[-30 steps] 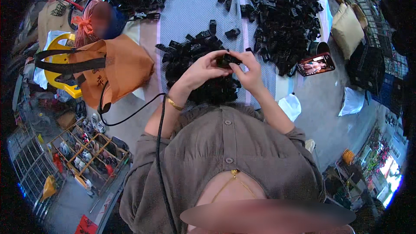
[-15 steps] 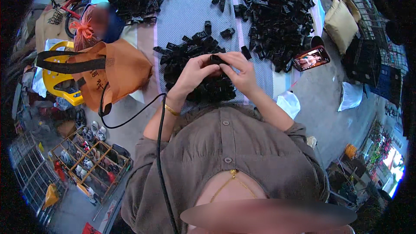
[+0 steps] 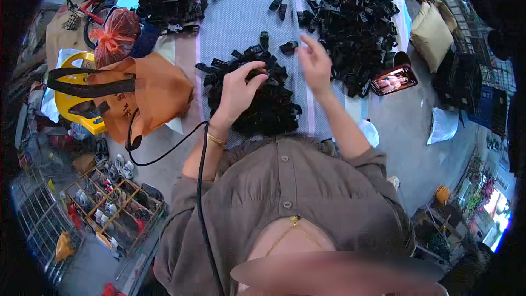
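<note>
The left hand (image 3: 239, 89) curls over a heap of black pieces (image 3: 268, 112) on the worktop (image 3: 235, 22). The right hand (image 3: 316, 67) is apart from it, near a loose black piece (image 3: 288, 47).

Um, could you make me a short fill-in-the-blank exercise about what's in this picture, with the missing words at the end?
1. The left hand is over the near pile of small ____ pieces.
2. In the picture, the phone is to the ____ of the right hand.
3. The gold bracelet is on the ____ wrist.
4. The large bag with black handles is ____.
Missing words: black; right; left; orange.
</note>
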A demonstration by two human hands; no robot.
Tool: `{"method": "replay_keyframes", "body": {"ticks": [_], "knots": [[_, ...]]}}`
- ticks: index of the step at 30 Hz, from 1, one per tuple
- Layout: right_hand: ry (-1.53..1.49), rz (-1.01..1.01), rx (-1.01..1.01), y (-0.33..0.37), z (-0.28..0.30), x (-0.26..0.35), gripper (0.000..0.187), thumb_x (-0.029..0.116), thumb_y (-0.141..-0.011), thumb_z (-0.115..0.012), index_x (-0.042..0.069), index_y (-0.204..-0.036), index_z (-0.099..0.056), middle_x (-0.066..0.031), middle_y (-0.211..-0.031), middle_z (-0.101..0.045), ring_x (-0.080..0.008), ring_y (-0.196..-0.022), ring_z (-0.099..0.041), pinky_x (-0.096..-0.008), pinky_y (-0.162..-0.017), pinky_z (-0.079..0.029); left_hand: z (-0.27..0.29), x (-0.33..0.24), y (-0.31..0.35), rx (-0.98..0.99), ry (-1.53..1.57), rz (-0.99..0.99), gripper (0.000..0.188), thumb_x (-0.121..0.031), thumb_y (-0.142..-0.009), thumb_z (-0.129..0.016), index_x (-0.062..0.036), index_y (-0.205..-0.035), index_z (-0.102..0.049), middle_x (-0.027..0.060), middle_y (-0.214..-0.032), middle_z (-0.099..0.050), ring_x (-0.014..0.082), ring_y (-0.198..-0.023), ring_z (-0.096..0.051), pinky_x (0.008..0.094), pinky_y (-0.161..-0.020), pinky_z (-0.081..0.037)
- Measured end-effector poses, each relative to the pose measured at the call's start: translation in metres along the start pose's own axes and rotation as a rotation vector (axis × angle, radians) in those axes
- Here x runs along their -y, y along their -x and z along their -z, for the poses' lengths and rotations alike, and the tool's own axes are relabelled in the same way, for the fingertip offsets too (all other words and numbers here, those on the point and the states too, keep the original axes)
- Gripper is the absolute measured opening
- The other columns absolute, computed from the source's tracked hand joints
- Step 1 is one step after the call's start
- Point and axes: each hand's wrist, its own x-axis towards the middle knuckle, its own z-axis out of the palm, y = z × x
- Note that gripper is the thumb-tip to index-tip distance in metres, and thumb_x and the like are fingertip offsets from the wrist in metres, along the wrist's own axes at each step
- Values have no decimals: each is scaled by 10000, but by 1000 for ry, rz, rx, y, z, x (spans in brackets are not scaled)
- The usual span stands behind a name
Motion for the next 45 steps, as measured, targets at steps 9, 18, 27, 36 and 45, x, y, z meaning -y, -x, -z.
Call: {"method": "replay_keyframes", "body": {"ticks": [9, 18, 27, 36, 45], "knots": [[1234, 444, 90, -115, 12, -63, 235, 236, -756, -614, 92, -941, -615, -73, -887, -581, -270, -825, -552, -350, -650, -483, -5, 3, -61, 286, -788, -194, 285, -263, -773, -603, -26, -931, -620, 180, -773, -606, 320, -762, -569, 396, -704, -444], [1447, 338, 176, -101, -9, -60, 115, 150, -749, -523, 86, -822, -584, -69, -882, -547, -249, -850, -541, -346, -615, -483, -55, 75, -214, -528, -590, -89, 280, -241, -739, -634, 4, -875, -636, 229, -944, -548, 382, -890, -522, 417, -776, -434], [19, -132, 48, -94, 30, -64, 345, 34, -739, -653, -23, -1060, -540, -74, -897, -584, -116, -696, -564, -247, -623, -488, -39, 51, -188, -288, -414, -32, 266, -176, -702, -669, -5, -897, -610, 157, -841, -613, 299, -764, -585, 360, -719, -472], [-302, -252, 213, -31, 24, -4, 326, 37, -722, -668, 21, -1043, -609, -33, -872, -610, -88, -773, -565, -205, -676, -464, -24, 4, -76, 180, 167, 44, 355, -52, -731, -674, 5, -1057, -544, 51, -887, -611, 101, -782, -566, 231, -702, -463], [64, -47, 106, 12, 12, 17, 253, 45, -720, -683, 1, -967, -642, -42, -892, -640, -92, -797, -583, -205, -703, -449, -23, 9, -39, 90, 588, 172, 319, -21, -785, -597, 22, -1098, -554, 47, -934, -604, 92, -817, -569, 215, -741, -467]]}}
